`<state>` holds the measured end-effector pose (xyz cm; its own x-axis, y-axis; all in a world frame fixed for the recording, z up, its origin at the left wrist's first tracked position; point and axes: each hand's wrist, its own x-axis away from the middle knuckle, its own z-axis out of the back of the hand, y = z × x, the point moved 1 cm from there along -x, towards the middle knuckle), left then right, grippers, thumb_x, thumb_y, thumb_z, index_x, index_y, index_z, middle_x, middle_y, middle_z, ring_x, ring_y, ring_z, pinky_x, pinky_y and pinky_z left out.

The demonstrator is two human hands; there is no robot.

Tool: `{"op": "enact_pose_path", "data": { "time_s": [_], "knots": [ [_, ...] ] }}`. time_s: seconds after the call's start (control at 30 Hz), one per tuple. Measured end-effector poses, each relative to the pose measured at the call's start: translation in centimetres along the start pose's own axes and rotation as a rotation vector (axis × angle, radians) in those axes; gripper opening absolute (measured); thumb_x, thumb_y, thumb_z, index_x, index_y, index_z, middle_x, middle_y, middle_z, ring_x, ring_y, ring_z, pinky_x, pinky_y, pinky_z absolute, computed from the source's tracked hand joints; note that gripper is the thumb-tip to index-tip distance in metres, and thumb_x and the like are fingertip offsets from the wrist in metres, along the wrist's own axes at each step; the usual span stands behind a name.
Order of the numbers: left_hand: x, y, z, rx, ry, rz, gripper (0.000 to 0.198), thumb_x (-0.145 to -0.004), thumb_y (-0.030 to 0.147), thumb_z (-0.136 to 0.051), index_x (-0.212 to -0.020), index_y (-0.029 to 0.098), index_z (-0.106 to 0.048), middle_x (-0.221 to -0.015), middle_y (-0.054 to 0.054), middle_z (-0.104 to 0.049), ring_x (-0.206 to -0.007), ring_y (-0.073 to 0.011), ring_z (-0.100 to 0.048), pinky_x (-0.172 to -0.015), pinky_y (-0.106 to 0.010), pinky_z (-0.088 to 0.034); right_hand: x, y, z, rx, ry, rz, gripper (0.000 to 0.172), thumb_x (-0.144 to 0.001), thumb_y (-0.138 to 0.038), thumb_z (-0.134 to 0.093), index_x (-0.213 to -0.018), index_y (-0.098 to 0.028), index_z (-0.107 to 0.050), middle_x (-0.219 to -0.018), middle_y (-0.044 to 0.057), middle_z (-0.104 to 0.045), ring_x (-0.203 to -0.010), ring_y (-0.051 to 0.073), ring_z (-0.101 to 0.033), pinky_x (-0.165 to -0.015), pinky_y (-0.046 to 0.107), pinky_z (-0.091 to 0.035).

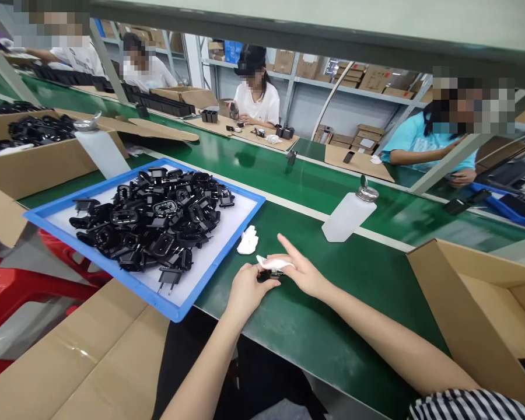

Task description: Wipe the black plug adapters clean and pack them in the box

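Note:
Near the front edge of the green bench, my left hand [247,291] is closed on a small black plastic part [265,275], mostly hidden by my fingers. My right hand [306,273] presses a folded white tissue [275,263] against the top of that part, its index finger stretched out. Just beyond my left hand lies a crumpled white tissue [247,240]. To the left, a blue-rimmed tray [175,312] bears a heap of black plug adapters [157,219]; one with two metal pins [170,279] lies at its near corner.
A white pump bottle [349,217] stands ahead on the right, and another bottle [102,150] behind the tray. Cardboard boxes flank me: one at the right [455,291], one with black parts at the left [44,169]. Several people sit across the green bench [262,166].

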<state>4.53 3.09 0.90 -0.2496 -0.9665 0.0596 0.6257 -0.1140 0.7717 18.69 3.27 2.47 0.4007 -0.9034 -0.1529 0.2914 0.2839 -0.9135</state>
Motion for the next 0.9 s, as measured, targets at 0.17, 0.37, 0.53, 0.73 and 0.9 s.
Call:
{"op": "enact_pose_path", "data": {
  "time_s": [0.17,0.37,0.53,0.73,0.9],
  "knots": [
    [0.0,0.1,0.0,0.018,-0.031,-0.019,0.031,-0.063,0.034,-0.057,-0.091,0.023,-0.057,-0.069,-0.001,-0.051,-0.069,-0.0148,-0.05,-0.064,-0.025,-0.039,1.9,0.9,0.7,0.083,0.016,0.072,0.053,-0.083,-0.029,-0.032,-0.128,-0.02,-0.006,-0.099,0.004,-0.055,-0.106,0.017,-0.038,-0.092,0.042,-0.027],
    [0.0,0.1,-0.1,0.056,-0.026,0.013,0.034,-0.062,0.032,-0.058,-0.095,0.022,-0.056,-0.075,-0.002,-0.053,-0.073,-0.0145,-0.051,-0.067,-0.024,-0.04,3.7,0.7,2.3,0.07,0.076,0.023,0.056,-0.082,-0.035,-0.034,-0.128,-0.018,-0.007,-0.095,0.005,-0.057,-0.105,0.017,-0.039,-0.09,0.04,-0.029],
    [0.0,0.0,-0.1,0.054,-0.024,0.02,0.034,-0.061,0.031,-0.059,-0.094,0.022,-0.056,-0.074,-0.002,-0.052,-0.073,-0.0148,-0.051,-0.067,-0.025,-0.04,2.5,-0.9,3.7,0.05,0.138,-0.193,0.062,-0.076,-0.034,-0.04,-0.127,-0.015,-0.012,-0.091,0.007,-0.057,-0.085,0.021,-0.052,-0.073,0.037,-0.042],
    [0.0,0.0,0.0,0.042,-0.008,-0.005,0.032,-0.062,0.031,-0.059,-0.092,0.021,-0.057,-0.068,-0.001,-0.049,-0.068,-0.0142,-0.049,-0.063,-0.024,-0.039,0.9,-1.0,1.0,0.057,0.206,-0.131,0.059,-0.076,-0.027,-0.037,-0.127,-0.013,-0.011,-0.099,0.007,-0.055,-0.09,0.02,-0.05,-0.082,0.039,-0.036],
    [0.0,0.0,-0.1,0.023,0.001,-0.003,0.017,-0.061,0.031,-0.059,-0.072,0.018,-0.059,-0.062,0.0,-0.046,-0.062,-0.0138,-0.048,-0.056,-0.023,-0.037,1.8,-0.4,-0.2,0.182,-0.093,0.134,0.052,-0.08,-0.018,-0.028,-0.127,-0.02,-0.005,-0.1,0.003,-0.055,-0.113,0.016,-0.029,-0.093,0.044,-0.021]
  ]
}}
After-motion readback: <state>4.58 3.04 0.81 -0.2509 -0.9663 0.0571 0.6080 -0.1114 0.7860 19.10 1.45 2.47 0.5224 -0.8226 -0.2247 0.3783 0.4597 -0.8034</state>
